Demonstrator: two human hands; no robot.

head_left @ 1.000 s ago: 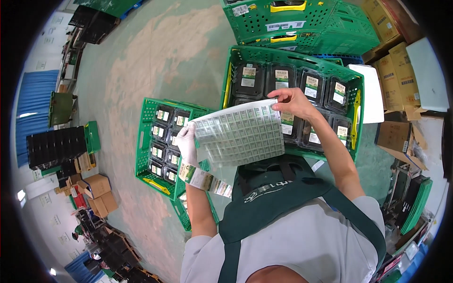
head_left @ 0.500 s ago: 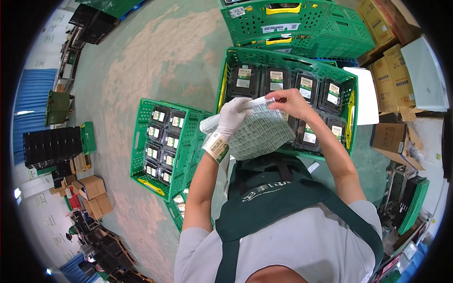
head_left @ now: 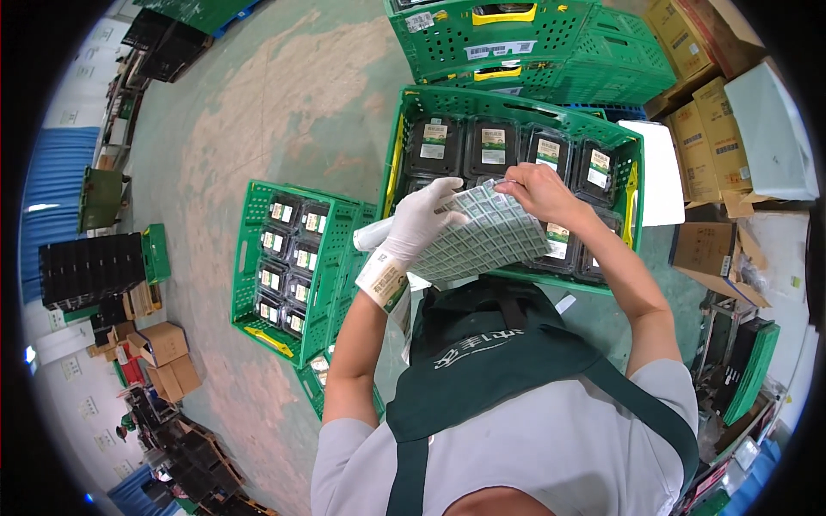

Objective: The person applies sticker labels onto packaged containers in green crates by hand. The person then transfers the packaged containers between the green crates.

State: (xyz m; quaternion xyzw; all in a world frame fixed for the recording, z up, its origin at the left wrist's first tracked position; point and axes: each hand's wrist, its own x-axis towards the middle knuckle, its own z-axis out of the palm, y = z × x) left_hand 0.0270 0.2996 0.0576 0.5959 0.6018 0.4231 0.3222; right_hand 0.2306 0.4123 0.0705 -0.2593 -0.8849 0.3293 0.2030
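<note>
My left hand (head_left: 420,225), in a white glove, is closed around the rolled side of a sheet of small labels (head_left: 486,236). The sheet hangs in front of my apron, a grid of printed rectangles on it. With bare fingers my right hand (head_left: 542,193) pinches the sheet's upper right corner. A larger printed label (head_left: 384,280) is stuck around my left glove's cuff. Just beyond both hands stands a green crate (head_left: 508,100) holding several clear-lidded dark boxes (head_left: 493,148) with labels on top. The sheet and my hands hide some of these boxes.
To the left stands another green crate (head_left: 242,258) with labelled boxes in it. Stacked green crates (head_left: 508,53) rise at the far side. Cardboard cartons (head_left: 711,138) and a white board (head_left: 662,172) lie on the right. Black crates (head_left: 93,268) are piled at far left.
The sheet has tilted, and its printed face now shows closer to the right hand. My right hand has turned slightly and moved a little down and right. The whole view has shifted slightly.
</note>
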